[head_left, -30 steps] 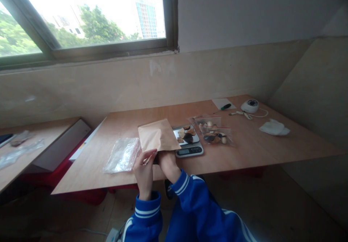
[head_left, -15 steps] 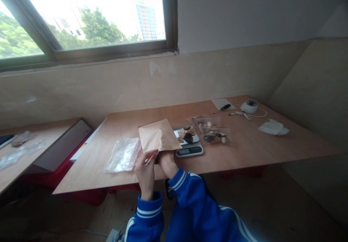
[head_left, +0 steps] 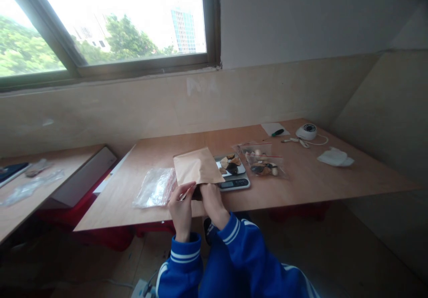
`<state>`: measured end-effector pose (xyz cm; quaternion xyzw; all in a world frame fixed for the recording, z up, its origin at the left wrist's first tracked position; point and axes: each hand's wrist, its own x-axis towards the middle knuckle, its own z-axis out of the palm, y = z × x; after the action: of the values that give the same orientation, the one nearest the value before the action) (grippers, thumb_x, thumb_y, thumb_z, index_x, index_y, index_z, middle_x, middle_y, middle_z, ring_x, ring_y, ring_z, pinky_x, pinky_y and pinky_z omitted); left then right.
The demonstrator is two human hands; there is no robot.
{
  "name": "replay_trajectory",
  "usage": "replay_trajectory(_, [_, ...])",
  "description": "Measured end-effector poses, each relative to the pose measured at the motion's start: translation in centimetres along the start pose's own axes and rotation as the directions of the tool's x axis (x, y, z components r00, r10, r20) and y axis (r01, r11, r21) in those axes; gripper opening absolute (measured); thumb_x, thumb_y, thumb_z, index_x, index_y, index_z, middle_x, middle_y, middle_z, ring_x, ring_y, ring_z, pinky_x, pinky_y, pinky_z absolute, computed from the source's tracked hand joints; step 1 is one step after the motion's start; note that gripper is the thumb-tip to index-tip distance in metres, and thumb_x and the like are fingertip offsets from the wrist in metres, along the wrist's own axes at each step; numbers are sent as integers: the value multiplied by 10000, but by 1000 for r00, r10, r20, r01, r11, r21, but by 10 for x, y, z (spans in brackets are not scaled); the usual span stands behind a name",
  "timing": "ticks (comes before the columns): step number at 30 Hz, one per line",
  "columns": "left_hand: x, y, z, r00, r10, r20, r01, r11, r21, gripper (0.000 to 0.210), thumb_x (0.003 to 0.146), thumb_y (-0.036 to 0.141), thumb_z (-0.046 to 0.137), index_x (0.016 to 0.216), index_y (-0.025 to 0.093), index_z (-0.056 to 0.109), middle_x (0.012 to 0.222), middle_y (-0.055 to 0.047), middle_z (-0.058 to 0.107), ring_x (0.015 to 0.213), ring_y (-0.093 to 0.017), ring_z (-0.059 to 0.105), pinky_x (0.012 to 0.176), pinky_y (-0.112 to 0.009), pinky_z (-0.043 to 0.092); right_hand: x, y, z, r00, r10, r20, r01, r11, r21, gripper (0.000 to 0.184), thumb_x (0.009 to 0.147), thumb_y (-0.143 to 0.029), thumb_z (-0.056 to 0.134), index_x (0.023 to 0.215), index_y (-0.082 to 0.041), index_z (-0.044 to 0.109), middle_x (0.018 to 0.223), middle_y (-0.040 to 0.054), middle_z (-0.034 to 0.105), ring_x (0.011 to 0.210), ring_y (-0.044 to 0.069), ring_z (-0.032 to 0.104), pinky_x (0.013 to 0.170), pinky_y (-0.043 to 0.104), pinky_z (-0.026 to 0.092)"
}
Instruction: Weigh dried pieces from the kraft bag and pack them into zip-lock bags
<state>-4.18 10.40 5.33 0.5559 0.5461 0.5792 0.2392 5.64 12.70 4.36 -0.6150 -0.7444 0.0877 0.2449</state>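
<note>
A brown kraft paper bag (head_left: 198, 166) is tilted over the table's near side, its mouth toward me. My left hand (head_left: 181, 202) is closed, pinching the bag's near left edge between thumb and fingers. At the bag's mouth is my right hand (head_left: 213, 201), its fingertips hidden inside or behind the opening, so I cannot tell what they hold. Just right of the bag stands a kitchen scale (head_left: 240, 183), partly covered by it. Brown and dark dried pieces (head_left: 231, 164) lie on the scale's plate. Left of the bag lies a stack of clear zip bags (head_left: 154, 188).
Filled zip bags (head_left: 265, 167) lie right of the scale. Farther back are a green-handled screwdriver (head_left: 278, 132) on white paper, a white dome camera (head_left: 306, 131) with its cable, and a crumpled white bag (head_left: 335, 157). A second table (head_left: 76, 173) stands at the left.
My right hand has drawn back a little out of the bag's mouth and moved right, showing more of its back. The left hand keeps its pinch; the view has shifted slightly.
</note>
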Motion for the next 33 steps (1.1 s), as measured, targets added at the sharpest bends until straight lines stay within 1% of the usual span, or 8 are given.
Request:
replay_trajectory(6, [8,2,-6,1000,5,-24,-5,1000,8,226,770,395,639,836,195,722,855,-40,727,827,-202,662,777,-320,513,-37,0,-24,978,-164,-129,167,986,14,295,891,-126,522,1173,-164,600,992,108,692,929,250,597,838,392,485])
replay_trajectory(10, [11,3,-10,998,24,-51,-21,999,50,229,772,399,628,834,201,724,864,-38,729,843,-208,661,799,-332,503,-54,10,-43,973,-131,-191,191,919,344,360,844,-197,624,1202,-231,593,996,71,675,956,227,585,901,414,457])
replay_trajectory(14, [12,1,-12,998,18,-61,-14,999,52,226,759,404,645,825,203,725,859,-35,728,840,-207,660,824,-339,495,-64,20,-57,997,5,-72,57,552,832,319,823,-339,657,1123,-235,620,1057,59,659,987,199,617,883,354,487])
replay_trajectory(17, [12,-3,-11,998,4,-57,-2,999,39,231,756,409,651,834,205,726,866,-36,728,843,-209,661,825,-341,494,-65,31,-62,999,23,48,-52,249,967,357,828,-450,626,1099,-219,617,1014,60,690,955,197,644,789,317,512])
replay_trajectory(20, [10,-9,-13,999,-12,-46,13,1000,23,247,750,420,655,841,202,726,873,-42,729,851,-216,662,808,-340,499,-62,47,-64,995,85,54,-67,159,985,392,788,-484,659,1072,-215,632,1003,66,697,920,201,648,692,282,507])
replay_trajectory(23, [7,-16,-18,998,-45,-50,46,999,24,270,741,438,661,850,200,727,890,-52,731,886,-232,656,800,-344,497,-56,69,-65,970,238,-44,-10,222,975,402,756,-483,687,1052,-215,646,1033,70,684,895,196,636,683,281,503])
replay_trajectory(26, [2,-22,-23,996,-76,-49,77,997,29,276,733,449,668,846,205,730,899,-53,731,916,-241,650,792,-339,489,-42,90,-67,920,339,-198,44,412,910,366,763,-439,681,1050,-214,640,1028,65,675,890,188,619,733,296,498])
replay_trajectory(33, [-3,-28,-26,997,-71,-34,73,997,37,277,740,465,660,850,220,728,920,-47,727,925,-240,647,806,-341,470,36,104,-57,962,-20,-274,147,878,455,149,788,-134,572,893,-189,662,939,53,682,902,181,609,833,312,456])
